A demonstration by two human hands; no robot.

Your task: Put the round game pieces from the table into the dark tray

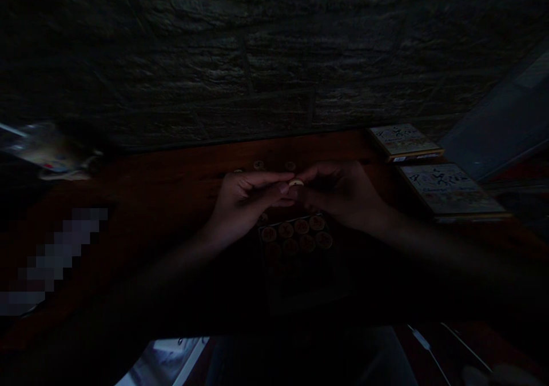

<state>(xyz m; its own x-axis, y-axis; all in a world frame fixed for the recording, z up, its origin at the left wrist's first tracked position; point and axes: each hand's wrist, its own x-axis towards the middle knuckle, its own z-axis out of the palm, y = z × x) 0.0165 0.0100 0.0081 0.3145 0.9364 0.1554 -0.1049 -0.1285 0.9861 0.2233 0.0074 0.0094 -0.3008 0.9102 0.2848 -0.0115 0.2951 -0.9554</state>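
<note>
Piece (295, 183) is between the left hand (251, 194) and right hand (338, 190), their fingertips pinching it; near them, a tray (309, 304) holds round discs (302, 226) in rows; two boxes lie on the right.

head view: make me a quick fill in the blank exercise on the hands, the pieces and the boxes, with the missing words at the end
The number of pale round pieces showing between the left hand and the right hand is ____.
The two printed boxes lie on the wearer's ____ side of the table.
Compared with the hands, the tray sits ____ to the wearer's body.
The tray's farthest row holds ____ discs.

Missing words: one; right; closer; four
</note>
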